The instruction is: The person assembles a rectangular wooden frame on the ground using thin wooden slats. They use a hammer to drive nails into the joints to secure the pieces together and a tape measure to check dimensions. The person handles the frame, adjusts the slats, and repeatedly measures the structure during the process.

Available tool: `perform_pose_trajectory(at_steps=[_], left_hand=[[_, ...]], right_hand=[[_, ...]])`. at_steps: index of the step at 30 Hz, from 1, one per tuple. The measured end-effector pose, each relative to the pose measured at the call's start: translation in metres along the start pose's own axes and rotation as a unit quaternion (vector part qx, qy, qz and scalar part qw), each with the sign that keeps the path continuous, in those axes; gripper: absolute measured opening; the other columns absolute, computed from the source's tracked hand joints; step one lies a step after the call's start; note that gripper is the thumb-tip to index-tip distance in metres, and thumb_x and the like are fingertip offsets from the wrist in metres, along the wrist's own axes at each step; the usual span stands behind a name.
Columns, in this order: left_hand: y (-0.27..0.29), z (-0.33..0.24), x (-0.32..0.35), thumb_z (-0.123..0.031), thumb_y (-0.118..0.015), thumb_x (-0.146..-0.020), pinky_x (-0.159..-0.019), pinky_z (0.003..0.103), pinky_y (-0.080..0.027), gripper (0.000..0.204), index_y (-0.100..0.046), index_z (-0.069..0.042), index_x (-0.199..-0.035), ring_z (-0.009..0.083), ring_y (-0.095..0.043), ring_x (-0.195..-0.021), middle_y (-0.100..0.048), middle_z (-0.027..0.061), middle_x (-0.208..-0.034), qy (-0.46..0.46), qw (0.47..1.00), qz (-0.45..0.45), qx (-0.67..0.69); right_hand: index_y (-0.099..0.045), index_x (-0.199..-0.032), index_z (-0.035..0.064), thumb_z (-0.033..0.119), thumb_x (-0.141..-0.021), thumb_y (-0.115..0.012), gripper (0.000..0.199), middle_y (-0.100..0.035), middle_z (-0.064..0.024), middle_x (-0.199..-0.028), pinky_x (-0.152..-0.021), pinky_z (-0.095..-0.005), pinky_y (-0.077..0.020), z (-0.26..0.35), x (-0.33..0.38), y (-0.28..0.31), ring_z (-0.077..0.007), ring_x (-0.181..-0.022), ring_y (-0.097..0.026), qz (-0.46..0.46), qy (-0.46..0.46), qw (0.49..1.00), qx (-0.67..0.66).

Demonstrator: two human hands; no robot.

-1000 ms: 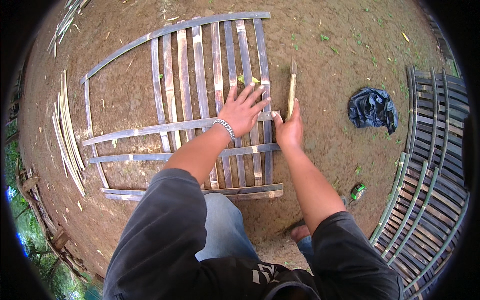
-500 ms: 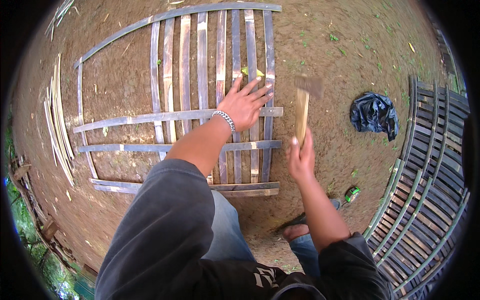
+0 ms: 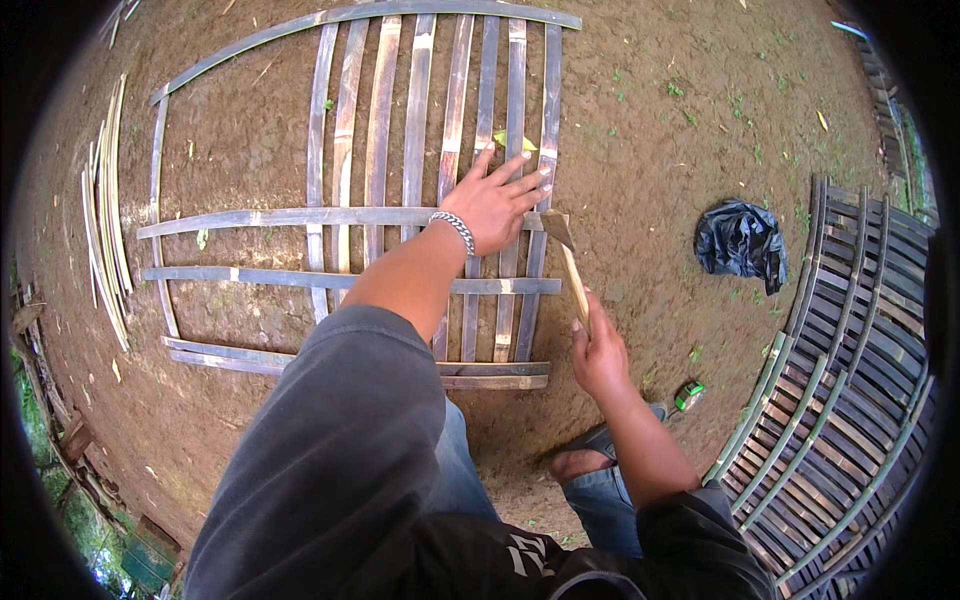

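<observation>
A grey-brown slatted bamboo frame (image 3: 400, 200) is seen on reddish-brown soil (image 3: 650, 130). A silver beaded bracelet (image 3: 455, 228) and dark grey sleeves (image 3: 340, 450) are worn. A black bag (image 3: 742, 243) and pale bamboo strips (image 3: 105, 215) are shown.

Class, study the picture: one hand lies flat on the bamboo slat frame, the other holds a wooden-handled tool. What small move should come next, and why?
Probably a short downward tap. The right hand grips the wooden-handled tool, its head raised just beside the right edge of the grey bamboo slat frame. The left hand presses flat on the slats where a crosspiece meets them, steadying that joint.
</observation>
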State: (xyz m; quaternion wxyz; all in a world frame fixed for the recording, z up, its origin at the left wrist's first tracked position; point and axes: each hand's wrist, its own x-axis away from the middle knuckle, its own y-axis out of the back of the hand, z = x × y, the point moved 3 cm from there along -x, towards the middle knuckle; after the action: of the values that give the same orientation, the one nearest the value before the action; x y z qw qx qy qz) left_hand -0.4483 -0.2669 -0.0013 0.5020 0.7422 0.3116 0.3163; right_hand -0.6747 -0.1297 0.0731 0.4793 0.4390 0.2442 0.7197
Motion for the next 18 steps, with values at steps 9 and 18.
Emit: perform_pose_trajectory(at_steps=[9, 18], left_hand=[[0.004, -0.001, 0.0, -0.026, -0.051, -0.097, -0.125, 0.056, -0.015, 0.053, -0.047, -0.021, -0.15, 0.024, -0.024, -0.152, -0.035, -0.0026, -0.162, -0.001, 1.0, 0.003, 0.0], [0.002, -0.002, 0.0, -0.025, -0.05, -0.097, -0.125, 0.056, -0.015, 0.055, -0.046, -0.022, -0.151, 0.023, -0.024, -0.153, -0.034, -0.0032, -0.163, -0.001, 1.0, 0.006, -0.009]], right_hand=[[-0.043, -0.147, 0.0048, 0.008, -0.096, -0.06, 0.054, -0.059, -0.0274, -0.132, -0.094, -0.0457, -0.0538, -0.01, 0.005, -0.005, -0.0454, -0.117, -0.061, -0.046, 0.044, 0.998, -0.025], [-0.044, -0.147, 0.003, 0.005, -0.094, -0.062, 0.056, -0.061, -0.0274, -0.127, -0.092, -0.0445, -0.0543, -0.01, 0.005, -0.009, -0.044, -0.112, -0.064, -0.072, 0.07, 0.995, -0.005]])
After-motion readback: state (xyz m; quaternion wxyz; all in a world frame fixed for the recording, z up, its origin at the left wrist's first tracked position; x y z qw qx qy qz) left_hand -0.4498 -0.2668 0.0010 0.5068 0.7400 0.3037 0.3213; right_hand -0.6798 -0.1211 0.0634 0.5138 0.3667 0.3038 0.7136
